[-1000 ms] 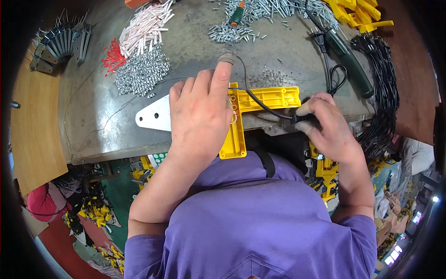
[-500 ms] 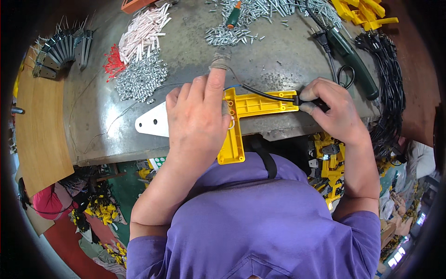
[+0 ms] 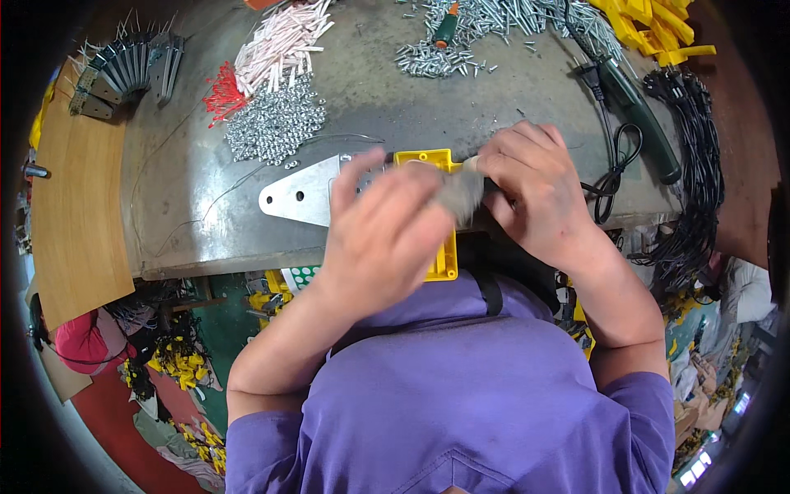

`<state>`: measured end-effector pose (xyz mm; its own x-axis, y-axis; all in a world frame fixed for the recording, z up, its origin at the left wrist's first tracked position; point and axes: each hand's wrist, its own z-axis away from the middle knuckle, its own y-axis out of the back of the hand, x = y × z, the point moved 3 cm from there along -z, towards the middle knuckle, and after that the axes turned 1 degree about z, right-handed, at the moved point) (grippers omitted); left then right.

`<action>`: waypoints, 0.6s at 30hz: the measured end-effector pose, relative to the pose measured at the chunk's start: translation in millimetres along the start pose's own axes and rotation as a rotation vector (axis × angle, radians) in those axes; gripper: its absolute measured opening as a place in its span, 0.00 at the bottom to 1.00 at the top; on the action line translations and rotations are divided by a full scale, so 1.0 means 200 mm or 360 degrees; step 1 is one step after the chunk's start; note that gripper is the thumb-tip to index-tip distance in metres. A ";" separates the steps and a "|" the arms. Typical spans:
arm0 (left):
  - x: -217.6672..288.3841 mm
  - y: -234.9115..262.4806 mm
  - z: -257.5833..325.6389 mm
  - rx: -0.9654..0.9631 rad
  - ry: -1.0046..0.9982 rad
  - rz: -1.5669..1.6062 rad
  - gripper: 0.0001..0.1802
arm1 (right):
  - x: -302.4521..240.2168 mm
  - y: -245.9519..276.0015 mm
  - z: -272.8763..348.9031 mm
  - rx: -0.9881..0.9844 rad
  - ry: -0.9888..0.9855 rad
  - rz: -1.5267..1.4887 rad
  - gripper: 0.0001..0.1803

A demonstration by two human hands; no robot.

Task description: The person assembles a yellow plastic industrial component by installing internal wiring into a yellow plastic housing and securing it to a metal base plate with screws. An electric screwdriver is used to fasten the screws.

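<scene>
Pressing down, the left hand (image 3: pixel 387 235) lies blurred over the yellow part (image 3: pixel 436 210) and metal plate (image 3: pixel 300 193) at the bench (image 3: pixel 206 222) edge, steadying them; its fingers look loosely together. The right hand (image 3: pixel 535 193) has fingers curled onto the part's end, apparently for fitting.

Left hand (image 3: pixel 387 235) blurred, back up, fingers (image 3: pixel 362 169) extended and loosely curled forward, forearm bare, entering from lower left. Right hand (image 3: pixel 535 189) palm down, fingers bent inward toward the left hand, nearly meeting it. Both elbows bent, wrists roughly level.
</scene>
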<state>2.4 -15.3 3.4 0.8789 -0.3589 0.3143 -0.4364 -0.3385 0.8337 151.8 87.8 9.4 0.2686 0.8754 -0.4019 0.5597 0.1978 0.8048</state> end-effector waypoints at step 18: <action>0.18 0.01 0.12 -0.0415 -0.0088 -0.0106 0.26 | -0.04 -0.06 -0.08 -0.0261 0.0092 -0.0150 0.13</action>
<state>28.5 -50.2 4.3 0.8891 -0.3927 0.2353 -0.3071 -0.1303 0.9427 130.9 85.8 10.5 0.1729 0.8726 -0.4568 0.4438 0.3451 0.8270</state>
